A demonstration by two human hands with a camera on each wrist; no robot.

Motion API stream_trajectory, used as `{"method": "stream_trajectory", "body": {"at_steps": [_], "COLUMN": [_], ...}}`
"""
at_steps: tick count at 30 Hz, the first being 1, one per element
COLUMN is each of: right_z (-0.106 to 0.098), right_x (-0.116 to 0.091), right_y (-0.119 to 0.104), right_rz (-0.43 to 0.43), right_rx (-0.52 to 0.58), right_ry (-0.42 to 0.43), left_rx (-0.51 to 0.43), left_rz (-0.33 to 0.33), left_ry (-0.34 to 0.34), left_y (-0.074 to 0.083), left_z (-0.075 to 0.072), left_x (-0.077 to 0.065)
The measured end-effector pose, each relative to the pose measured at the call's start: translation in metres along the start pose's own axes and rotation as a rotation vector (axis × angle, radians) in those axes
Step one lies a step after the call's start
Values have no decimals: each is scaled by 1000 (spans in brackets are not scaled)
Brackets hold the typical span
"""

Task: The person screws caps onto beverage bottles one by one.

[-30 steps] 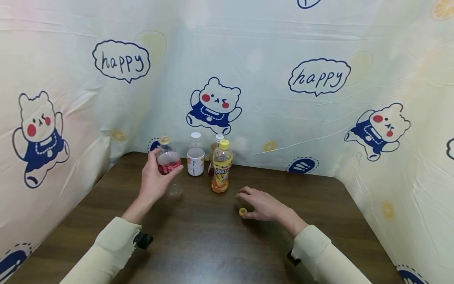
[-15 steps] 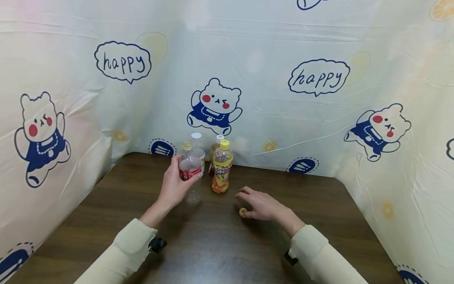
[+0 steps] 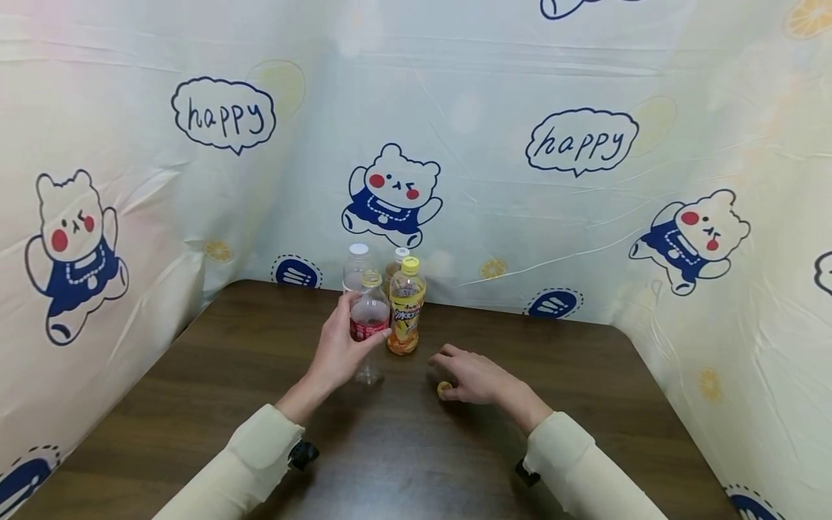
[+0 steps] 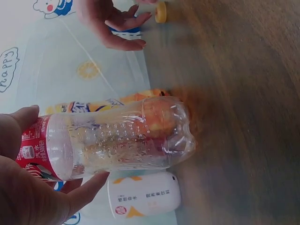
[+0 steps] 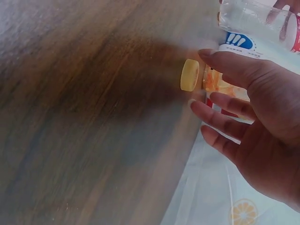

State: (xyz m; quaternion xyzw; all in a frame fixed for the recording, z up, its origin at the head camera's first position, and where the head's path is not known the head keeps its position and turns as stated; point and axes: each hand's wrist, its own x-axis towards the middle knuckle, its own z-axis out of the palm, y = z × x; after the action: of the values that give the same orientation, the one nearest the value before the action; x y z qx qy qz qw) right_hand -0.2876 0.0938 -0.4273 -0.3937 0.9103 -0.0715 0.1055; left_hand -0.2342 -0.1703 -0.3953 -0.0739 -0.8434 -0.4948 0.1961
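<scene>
My left hand grips a clear plastic bottle around its red label, thumb on one side and fingers on the other. Yellow shows at the bottle's neck, and it looks drained apart from droplets. It stands upright in front of the other bottles; whether its base touches the table I cannot tell. My right hand hovers low over the table with fingers loosely bent, holding nothing. Beside its thumb lies a small yellow bottle cap, apart from the fingers in the right wrist view.
Right behind the held bottle stands a yellow-labelled drink bottle with a yellow cap. A white-capped bottle with a white label and another white-capped bottle stand farther back. A printed curtain encloses the brown table.
My left hand has carried the red-labelled bottle rightward and a little nearer, now in front of the white-labelled bottle. The right hand and the cap have stayed nearly in place.
</scene>
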Motion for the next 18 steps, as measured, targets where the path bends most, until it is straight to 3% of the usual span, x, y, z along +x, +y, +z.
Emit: {"method": "stream_trajectory", "body": {"at_steps": [8,18], "right_z": [2,2], "right_x": [2,4], "right_y": [1,-1], "right_rz": [-21,-39], "right_rx": [-48,-66], "right_ry": [18,-19], "left_rx": [25,48], "left_rz": [67,94], "left_ry": [-3,-46], "left_y": [-1,2], "left_z": [7,13], "left_x": [2,2]}}
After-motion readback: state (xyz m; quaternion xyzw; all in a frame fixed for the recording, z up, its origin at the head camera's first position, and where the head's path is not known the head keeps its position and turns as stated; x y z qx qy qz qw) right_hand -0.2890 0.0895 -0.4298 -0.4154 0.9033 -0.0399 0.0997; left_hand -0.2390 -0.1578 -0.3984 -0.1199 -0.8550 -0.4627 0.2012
